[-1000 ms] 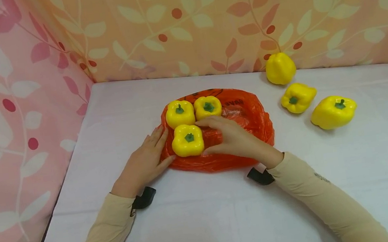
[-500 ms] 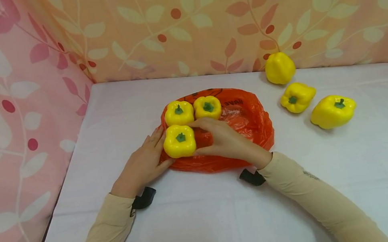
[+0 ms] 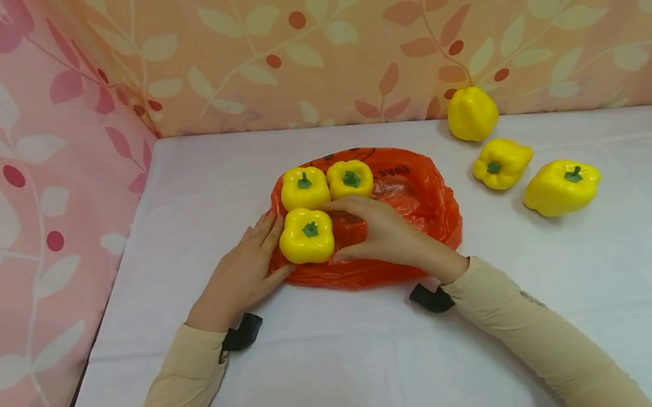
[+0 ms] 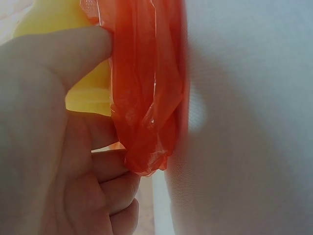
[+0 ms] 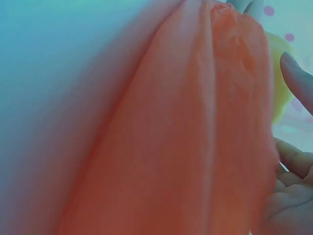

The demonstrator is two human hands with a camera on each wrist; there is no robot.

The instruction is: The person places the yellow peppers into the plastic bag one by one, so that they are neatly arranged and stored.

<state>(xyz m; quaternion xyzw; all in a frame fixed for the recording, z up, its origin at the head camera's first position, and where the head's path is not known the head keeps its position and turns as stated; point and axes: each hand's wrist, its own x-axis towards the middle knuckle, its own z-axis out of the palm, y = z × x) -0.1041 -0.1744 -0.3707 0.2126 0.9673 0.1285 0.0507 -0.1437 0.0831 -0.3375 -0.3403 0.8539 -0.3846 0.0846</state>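
Three yellow bell peppers stand upright in the opened red plastic bag (image 3: 371,272): one at the back left (image 3: 304,189), one behind to the right (image 3: 350,180) and one nearest to me (image 3: 306,236). My right hand (image 3: 381,230) holds the near pepper from its right side, thumb in front and fingers behind. On the bag's left side rests my left hand (image 3: 242,268), its fingers extended and spread against the rim. In the left wrist view, its thumb and fingertips touch the crumpled red bag (image 4: 146,93). The right wrist view is blurred; the bag's side hides part of the hand.
Three more yellow bell peppers lie right of the bag: one by the back cloth (image 3: 472,114), one in the middle (image 3: 501,163) and one farther right (image 3: 562,188). A white cloth covers the table (image 3: 347,377). Floral curtains (image 3: 306,43) stand behind and at the left.
My right hand has shifted left with the near pepper toward my left hand, then slightly back right. My left hand has stayed at the bag's rim.
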